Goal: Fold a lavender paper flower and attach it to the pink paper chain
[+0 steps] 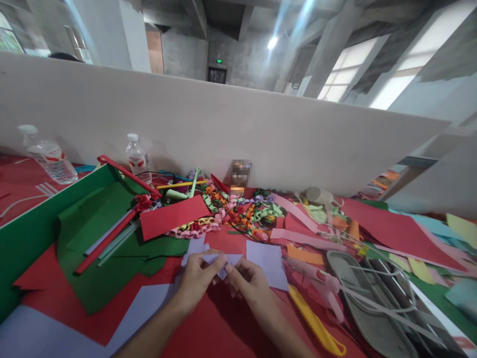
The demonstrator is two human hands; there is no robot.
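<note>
Between my two hands is a small folded piece of lavender paper, held a little above the red table covering. My left hand pinches its left side between thumb and fingers. On the other side my right hand grips it, thumb tip close to the left thumb. The lower fingers of both hands are partly hidden behind the thumbs. A flat lavender square lies just beyond my right hand. More lavender paper shows behind my left hand.
A pink glue gun, a yellow cutter and a grey tray stand to the right. Colourful paper chains heap up ahead. Green sheets and a red stick lie left; a water bottle stands behind, before a white partition.
</note>
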